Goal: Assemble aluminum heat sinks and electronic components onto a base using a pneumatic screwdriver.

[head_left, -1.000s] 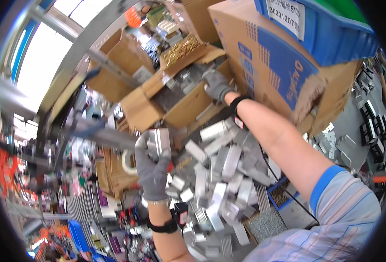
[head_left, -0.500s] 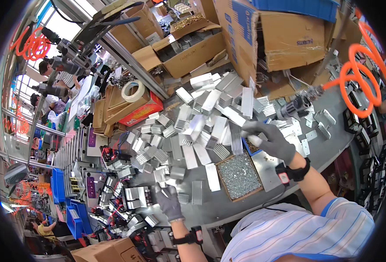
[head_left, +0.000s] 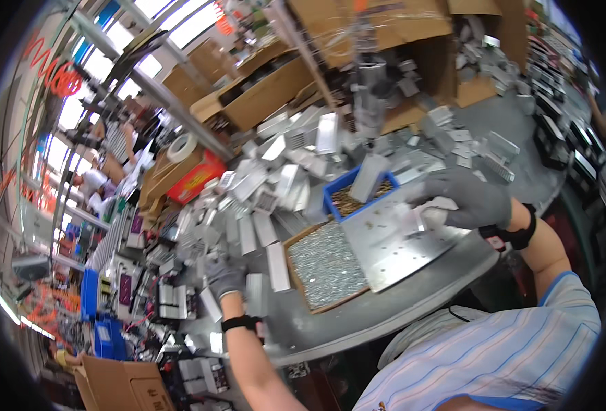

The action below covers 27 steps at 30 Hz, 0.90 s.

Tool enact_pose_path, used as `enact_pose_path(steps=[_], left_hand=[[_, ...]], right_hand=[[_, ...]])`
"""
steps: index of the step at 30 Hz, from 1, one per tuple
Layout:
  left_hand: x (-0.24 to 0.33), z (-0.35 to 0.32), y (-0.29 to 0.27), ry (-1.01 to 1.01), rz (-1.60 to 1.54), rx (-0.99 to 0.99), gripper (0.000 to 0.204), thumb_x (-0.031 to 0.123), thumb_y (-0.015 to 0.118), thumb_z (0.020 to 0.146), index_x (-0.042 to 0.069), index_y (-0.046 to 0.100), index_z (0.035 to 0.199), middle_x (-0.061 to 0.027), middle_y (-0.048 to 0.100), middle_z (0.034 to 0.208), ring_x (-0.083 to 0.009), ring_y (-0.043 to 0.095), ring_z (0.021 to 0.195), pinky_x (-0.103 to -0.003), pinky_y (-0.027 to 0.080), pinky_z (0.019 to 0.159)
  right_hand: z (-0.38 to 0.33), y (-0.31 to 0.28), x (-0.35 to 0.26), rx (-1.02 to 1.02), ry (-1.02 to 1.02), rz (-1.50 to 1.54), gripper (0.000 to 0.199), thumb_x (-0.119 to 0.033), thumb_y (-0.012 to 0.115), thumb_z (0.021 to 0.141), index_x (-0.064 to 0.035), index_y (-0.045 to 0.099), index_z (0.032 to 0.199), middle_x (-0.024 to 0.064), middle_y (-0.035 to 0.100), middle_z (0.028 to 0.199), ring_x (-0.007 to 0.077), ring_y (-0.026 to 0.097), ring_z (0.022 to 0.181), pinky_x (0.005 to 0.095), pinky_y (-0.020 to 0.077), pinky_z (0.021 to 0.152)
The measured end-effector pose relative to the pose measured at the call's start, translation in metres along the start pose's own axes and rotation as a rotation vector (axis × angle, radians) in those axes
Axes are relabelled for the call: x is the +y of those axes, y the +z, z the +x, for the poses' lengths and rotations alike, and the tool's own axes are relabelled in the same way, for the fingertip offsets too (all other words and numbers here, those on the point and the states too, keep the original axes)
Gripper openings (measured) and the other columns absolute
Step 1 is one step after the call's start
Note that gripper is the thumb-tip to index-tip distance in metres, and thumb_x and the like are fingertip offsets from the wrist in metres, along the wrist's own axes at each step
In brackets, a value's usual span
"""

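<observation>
My left hand [head_left: 225,276], in a grey glove, reaches to the near left edge of a heap of silvery finned metal blocks [head_left: 249,185]. Its fingers are blurred against the metal, so their grip cannot be made out. My right hand [head_left: 469,198], also gloved, is over the right part of a flat metal plate [head_left: 392,250]. Its fingers are curled with the pale thumb beneath; whatever they hold is hidden. Left of the plate is a shallow box of small silvery parts [head_left: 327,264]. Behind it, a blue bin [head_left: 335,205] holds small brass-coloured pieces, with a metal block [head_left: 369,178] leaning in it.
A powered driver [head_left: 369,92] hangs over the far side of the bench. Cardboard boxes [head_left: 269,92] stand at the back. A tape roll [head_left: 179,147] sits by a red box [head_left: 197,178] at left. More finned pieces [head_left: 498,157] lie at right.
The view has swung to the right. My right hand has come nearer, to over the plate, its fingers now curled. My left hand has moved toward the heap's near edge. The blue bin is now uncovered.
</observation>
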<state>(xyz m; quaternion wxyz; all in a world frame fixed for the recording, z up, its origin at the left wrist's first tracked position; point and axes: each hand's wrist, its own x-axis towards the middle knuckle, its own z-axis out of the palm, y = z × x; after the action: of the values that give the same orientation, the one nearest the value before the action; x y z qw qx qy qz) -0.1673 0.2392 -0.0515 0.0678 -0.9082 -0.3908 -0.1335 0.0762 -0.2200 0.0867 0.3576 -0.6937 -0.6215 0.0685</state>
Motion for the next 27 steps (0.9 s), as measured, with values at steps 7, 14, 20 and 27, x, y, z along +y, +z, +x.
enact_pose_path(steps=[7, 14, 20, 27], left_hand=[[0.012, -0.023, -0.042, -0.069, -0.869, 0.392, 0.040, 0.021, 0.065, 0.083, -0.001, 0.054, 0.114, -0.0081, 0.061, 0.092, -0.0149, 0.053, 0.072, -0.024, 0.044, 0.061], [0.217, -0.116, -0.136, 0.358, -1.223, -0.422, 0.026, 0.023, 0.057, 0.089, 0.005, 0.060, 0.109, -0.0066, 0.060, 0.098, -0.0107, 0.053, 0.077, -0.024, 0.044, 0.059], [0.260, -0.100, -0.098, 0.483, -0.978, -0.456, 0.027, 0.017, 0.058, 0.087, 0.003, 0.060, 0.111, -0.0046, 0.061, 0.098, -0.0106, 0.055, 0.077, -0.024, 0.046, 0.065], [0.262, -0.117, -0.119, 0.318, -1.006, -0.196, 0.035, 0.010, 0.060, 0.081, 0.003, 0.059, 0.116, -0.0078, 0.055, 0.087, -0.0137, 0.053, 0.071, -0.025, 0.044, 0.066]], right_hand=[[-0.086, 0.002, 0.039, 0.192, 0.299, 0.018, 0.038, -0.026, 0.059, 0.085, -0.0052, 0.056, 0.116, 0.0147, 0.062, 0.101, 0.0285, 0.061, 0.093, 0.0350, 0.0482, 0.081], [-0.045, 0.045, 0.039, 0.078, 0.201, -0.377, 0.065, -0.034, 0.067, 0.074, -0.0102, 0.046, 0.130, 0.0145, 0.057, 0.115, 0.0320, 0.052, 0.110, 0.0401, 0.0435, 0.092], [-0.036, 0.052, 0.044, -0.038, 0.266, -0.313, 0.079, -0.039, 0.072, 0.070, -0.0088, 0.039, 0.135, 0.0160, 0.056, 0.114, 0.0324, 0.050, 0.111, 0.0422, 0.0386, 0.097], [-0.050, 0.052, 0.056, 0.065, 0.207, -0.239, 0.086, -0.039, 0.077, 0.064, -0.0098, 0.038, 0.136, 0.0138, 0.055, 0.106, 0.0316, 0.050, 0.101, 0.0418, 0.0387, 0.091]])
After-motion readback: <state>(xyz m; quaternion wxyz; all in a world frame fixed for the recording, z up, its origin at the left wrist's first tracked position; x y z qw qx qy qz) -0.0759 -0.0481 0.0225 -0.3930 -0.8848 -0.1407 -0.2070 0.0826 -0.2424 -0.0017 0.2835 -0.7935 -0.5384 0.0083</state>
